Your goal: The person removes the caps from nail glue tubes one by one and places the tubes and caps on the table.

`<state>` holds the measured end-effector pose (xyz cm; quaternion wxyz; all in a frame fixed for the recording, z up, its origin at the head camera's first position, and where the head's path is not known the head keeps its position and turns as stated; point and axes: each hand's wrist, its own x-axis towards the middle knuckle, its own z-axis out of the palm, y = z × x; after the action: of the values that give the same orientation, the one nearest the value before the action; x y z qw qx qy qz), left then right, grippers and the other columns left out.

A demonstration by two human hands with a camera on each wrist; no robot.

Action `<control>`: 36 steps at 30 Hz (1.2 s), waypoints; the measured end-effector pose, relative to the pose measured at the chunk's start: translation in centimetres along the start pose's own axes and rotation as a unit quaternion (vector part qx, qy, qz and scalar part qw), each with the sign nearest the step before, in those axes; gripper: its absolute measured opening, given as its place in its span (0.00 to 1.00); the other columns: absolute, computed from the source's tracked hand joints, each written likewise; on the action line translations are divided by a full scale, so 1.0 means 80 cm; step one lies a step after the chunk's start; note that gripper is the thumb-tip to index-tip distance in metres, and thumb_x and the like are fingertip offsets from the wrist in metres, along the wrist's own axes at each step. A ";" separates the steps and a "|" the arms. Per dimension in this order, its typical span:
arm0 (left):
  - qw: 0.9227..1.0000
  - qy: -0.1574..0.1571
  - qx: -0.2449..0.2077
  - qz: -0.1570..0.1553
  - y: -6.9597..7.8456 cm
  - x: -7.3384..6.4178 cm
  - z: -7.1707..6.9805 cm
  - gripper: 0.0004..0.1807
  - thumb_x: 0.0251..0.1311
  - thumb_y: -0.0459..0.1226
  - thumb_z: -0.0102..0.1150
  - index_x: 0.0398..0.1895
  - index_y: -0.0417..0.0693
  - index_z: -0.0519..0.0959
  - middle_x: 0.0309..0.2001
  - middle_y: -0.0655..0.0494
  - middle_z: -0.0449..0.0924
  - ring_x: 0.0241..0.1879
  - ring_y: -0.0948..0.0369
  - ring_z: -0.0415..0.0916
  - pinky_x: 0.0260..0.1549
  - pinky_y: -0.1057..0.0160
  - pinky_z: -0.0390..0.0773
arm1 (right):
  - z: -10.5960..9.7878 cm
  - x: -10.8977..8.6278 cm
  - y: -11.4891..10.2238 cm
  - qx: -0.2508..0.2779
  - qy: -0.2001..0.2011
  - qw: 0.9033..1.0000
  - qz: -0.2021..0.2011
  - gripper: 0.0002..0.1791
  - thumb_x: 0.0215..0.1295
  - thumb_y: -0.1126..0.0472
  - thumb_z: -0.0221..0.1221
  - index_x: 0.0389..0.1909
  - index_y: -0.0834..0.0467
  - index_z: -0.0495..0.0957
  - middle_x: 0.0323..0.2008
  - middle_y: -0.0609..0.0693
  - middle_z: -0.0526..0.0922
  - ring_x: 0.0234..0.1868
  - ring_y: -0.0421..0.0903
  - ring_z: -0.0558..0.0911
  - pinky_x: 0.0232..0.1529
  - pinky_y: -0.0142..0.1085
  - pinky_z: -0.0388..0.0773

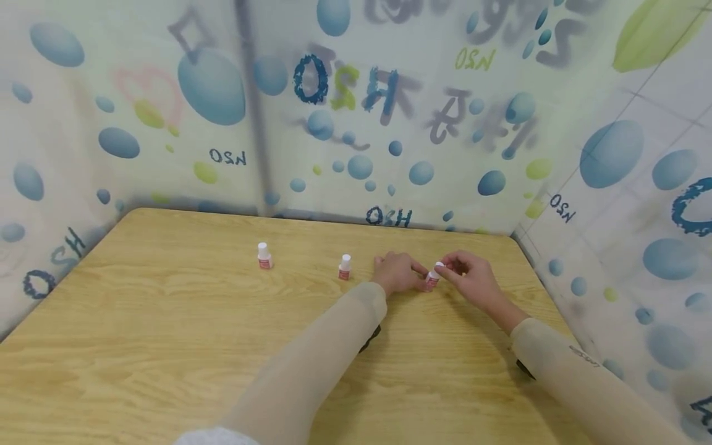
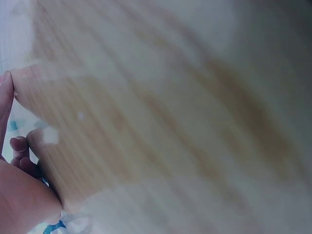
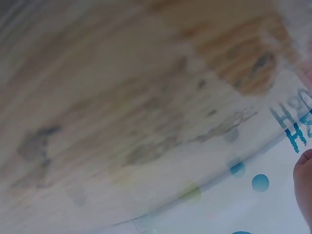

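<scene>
A small bottle (image 1: 432, 282) with a white cap and a red-and-white label tilts slightly on the right part of the table. My left hand (image 1: 399, 272) holds its lower body between thumb and finger. From the other side, my right hand (image 1: 473, 279) pinches the white cap. Two similar capped bottles stand upright to the left, a nearer bottle (image 1: 345, 268) beside my left hand and a farther bottle (image 1: 264, 256). Only parts of each hand show at the edges of the blurred wrist views.
The wooden table (image 1: 167, 321) runs back to a printed wall covering (image 1: 356, 142) with blue drops and lettering. A side covering (image 1: 617, 247) rises along the table's right edge. Both forearms, in light sleeves, reach across the table.
</scene>
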<state>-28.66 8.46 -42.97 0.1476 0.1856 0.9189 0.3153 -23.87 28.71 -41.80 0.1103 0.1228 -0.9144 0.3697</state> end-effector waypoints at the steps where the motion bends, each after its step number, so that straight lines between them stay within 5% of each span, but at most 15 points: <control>1: 1.000 -0.001 -0.002 -0.001 -0.001 0.000 0.001 0.20 0.60 0.56 0.75 0.56 0.71 0.89 0.65 0.64 0.85 0.65 0.50 0.70 0.61 0.48 0.58 | 0.001 0.000 0.000 0.004 -0.002 1.000 -0.003 0.09 0.72 0.57 0.69 0.43 0.59 0.85 0.35 0.53 0.87 0.34 0.41 0.77 0.35 0.30 0.75; 12: 1.000 -0.006 -0.006 -0.017 -0.004 0.005 0.012 0.20 0.58 0.58 0.76 0.54 0.74 0.89 0.64 0.67 0.85 0.65 0.51 0.69 0.61 0.48 0.57 | 0.001 -0.003 0.012 0.067 -0.050 0.996 -0.028 0.08 0.76 0.67 0.62 0.50 0.65 0.84 0.44 0.60 0.87 0.41 0.33 0.80 0.43 0.26 0.79; 22: 1.000 0.010 0.005 -0.009 0.002 0.006 0.003 0.21 0.58 0.59 0.76 0.55 0.73 0.89 0.65 0.63 0.85 0.62 0.52 0.71 0.60 0.49 0.58 | -0.011 0.005 0.000 0.096 -0.063 0.990 0.085 0.18 0.70 0.51 0.71 0.48 0.62 0.82 0.35 0.46 0.78 0.35 0.39 0.75 0.36 0.28 0.76; 31: 1.000 0.006 0.001 -0.006 0.003 0.002 -0.002 0.22 0.58 0.58 0.76 0.56 0.73 0.89 0.66 0.63 0.84 0.63 0.51 0.70 0.61 0.48 0.58 | -0.011 0.008 0.000 0.080 -0.075 0.994 0.026 0.16 0.76 0.62 0.64 0.57 0.66 0.83 0.48 0.60 0.87 0.39 0.37 0.80 0.41 0.27 0.79; 36: 1.000 -0.001 0.001 -0.017 0.005 0.004 0.000 0.22 0.58 0.58 0.76 0.56 0.72 0.89 0.66 0.63 0.84 0.64 0.52 0.69 0.63 0.48 0.57 | -0.011 0.007 -0.004 0.088 -0.074 0.992 0.042 0.18 0.74 0.59 0.67 0.58 0.67 0.81 0.43 0.57 0.82 0.37 0.40 0.77 0.38 0.27 0.77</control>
<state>-28.83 8.87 -42.75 0.1537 0.1708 0.9220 0.3115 -24.21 29.02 -40.85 0.0152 0.1207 -0.8885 0.4425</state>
